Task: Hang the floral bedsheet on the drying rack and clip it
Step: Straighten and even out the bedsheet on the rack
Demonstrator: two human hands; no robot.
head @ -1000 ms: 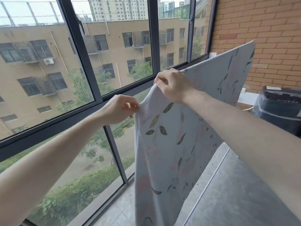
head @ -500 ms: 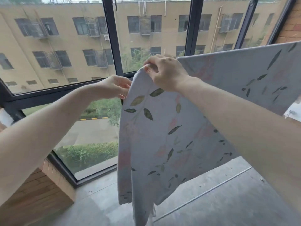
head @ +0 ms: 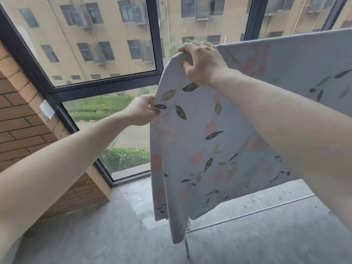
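The floral bedsheet [head: 200, 145], pale grey with green leaves and pink flowers, hangs draped over the top of the drying rack and falls toward the floor. My right hand [head: 202, 63] grips the sheet's top left corner where it folds over the hidden top bar. My left hand [head: 142, 110] pinches the sheet's left edge a little lower. Only a thin white lower bar and leg of the drying rack [head: 247, 214] show beneath the sheet. No clip is visible.
A large dark-framed window [head: 154, 44] stands right behind the sheet. A brick wall [head: 22, 119] closes the left side. Grey tiled floor [head: 95, 235] lies below.
The view has swung left and down. My left hand slid down the sheet's left edge and now pinches it lower; my right hand keeps gripping the top corner.
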